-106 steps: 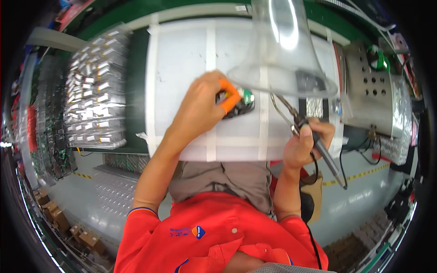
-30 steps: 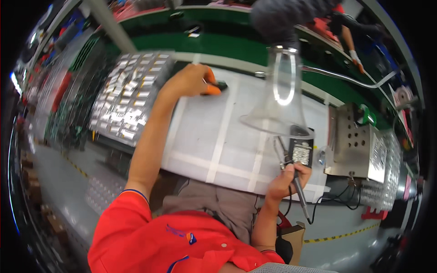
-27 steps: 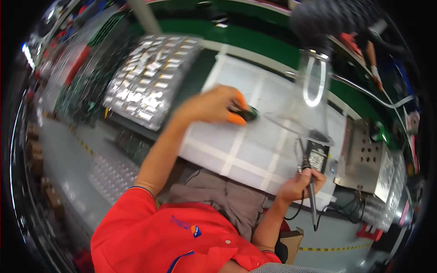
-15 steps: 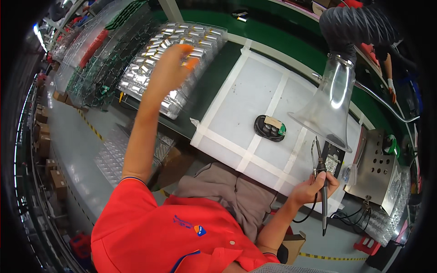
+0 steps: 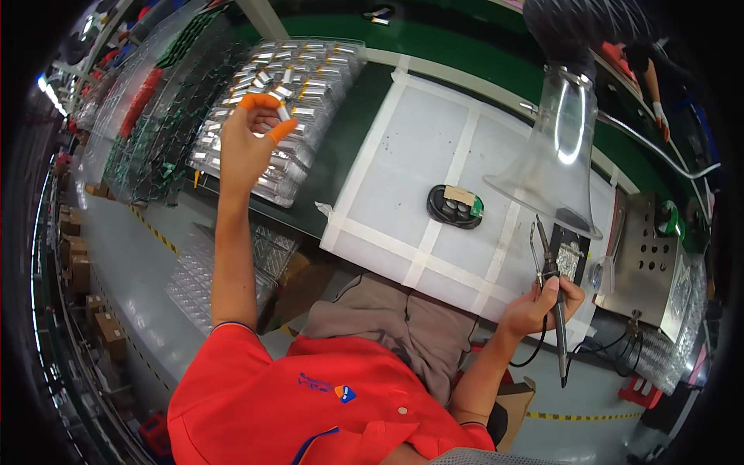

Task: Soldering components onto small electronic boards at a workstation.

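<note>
Over the clear plastic tray (image 5: 298, 174) at the left, my left hand (image 5: 249, 147) has orange covers on thumb and forefinger. Between those fingertips it pinches a small silver battery cell (image 5: 283, 111). Rows of similar silver cells with yellow ends fill the tray. My right hand (image 5: 535, 310), at the front right of the white mat, is closed round a soldering iron (image 5: 560, 329) and thin metal tweezers (image 5: 535, 252), both with tips pointing away from me. Mid-mat sits a black oval holder (image 5: 446, 215) with a small green circuit board (image 5: 476, 207) at its right side.
A clear fume funnel (image 5: 558, 155) on a black hose overhangs the mat's right side. Beyond my right hand stand a perforated metal box (image 5: 643, 256) and a dark tray (image 5: 570, 260) of silvery bits. Stacked plastic trays (image 5: 139, 143) are at far left. Another person's hand (image 5: 661, 120) shows at upper right.
My left hand has drawn back slightly toward the left over the tray, and a cell now shows between its fingertips. My right hand keeps its iron and tweezers. The whole view has shifted slightly.
</note>
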`<state>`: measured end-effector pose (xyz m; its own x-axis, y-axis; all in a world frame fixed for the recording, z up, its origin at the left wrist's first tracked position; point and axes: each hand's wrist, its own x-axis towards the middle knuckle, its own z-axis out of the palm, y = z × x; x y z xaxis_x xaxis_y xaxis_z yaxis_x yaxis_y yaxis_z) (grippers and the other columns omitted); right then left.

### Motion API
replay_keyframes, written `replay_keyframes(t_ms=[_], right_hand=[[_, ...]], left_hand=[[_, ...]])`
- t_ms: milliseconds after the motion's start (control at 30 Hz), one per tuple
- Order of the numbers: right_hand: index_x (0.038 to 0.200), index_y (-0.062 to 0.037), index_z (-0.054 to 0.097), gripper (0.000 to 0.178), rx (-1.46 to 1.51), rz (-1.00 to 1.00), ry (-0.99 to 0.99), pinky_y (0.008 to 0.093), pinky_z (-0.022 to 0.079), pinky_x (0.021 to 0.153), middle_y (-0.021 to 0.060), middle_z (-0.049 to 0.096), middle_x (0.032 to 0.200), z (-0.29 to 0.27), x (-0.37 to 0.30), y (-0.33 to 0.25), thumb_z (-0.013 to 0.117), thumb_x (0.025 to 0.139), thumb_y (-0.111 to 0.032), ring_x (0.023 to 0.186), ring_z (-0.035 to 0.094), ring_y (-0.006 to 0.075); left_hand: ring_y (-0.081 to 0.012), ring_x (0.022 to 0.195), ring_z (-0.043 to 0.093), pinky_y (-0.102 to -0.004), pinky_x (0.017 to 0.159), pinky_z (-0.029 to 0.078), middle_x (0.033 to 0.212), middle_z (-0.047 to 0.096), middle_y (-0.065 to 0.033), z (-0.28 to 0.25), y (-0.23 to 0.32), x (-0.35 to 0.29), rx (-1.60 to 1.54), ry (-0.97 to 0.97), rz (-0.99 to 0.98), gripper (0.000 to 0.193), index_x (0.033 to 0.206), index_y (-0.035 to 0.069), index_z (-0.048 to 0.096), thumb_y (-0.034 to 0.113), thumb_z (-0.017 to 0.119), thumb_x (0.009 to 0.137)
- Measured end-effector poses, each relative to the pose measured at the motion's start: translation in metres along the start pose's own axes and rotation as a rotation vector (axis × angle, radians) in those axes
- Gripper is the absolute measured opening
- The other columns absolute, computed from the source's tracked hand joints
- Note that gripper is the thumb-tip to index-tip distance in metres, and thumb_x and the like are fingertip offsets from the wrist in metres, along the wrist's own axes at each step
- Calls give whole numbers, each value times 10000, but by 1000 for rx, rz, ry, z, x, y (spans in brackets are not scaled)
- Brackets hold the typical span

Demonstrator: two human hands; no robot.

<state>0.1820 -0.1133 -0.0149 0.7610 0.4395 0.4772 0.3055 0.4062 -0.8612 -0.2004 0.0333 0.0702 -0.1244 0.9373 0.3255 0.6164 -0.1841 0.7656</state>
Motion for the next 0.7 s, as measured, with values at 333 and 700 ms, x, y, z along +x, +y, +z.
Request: replay_keyframes(t_ms=[333,700], right_hand=[[920,-22,494,182,91,166,-222,196,386,521,52,495,805,14,-18,-9,617,798,-78,620,450,84],[1170,16,454,493,115,262,-660,281,521,788,150,592,1023,18,-17,-10,688,746,112,865,635,189]], left_hand=[[-131,861,599,-259,790,498,1026,619,-114,116,69,-72,-471,-552,-45,335,1130,-57,571,-92,621,801],[-74,620,532,-205,555,411,823,635,-68,136,87,-100,-626,-790,-283,200,1059,-41,620,90,514,953]])
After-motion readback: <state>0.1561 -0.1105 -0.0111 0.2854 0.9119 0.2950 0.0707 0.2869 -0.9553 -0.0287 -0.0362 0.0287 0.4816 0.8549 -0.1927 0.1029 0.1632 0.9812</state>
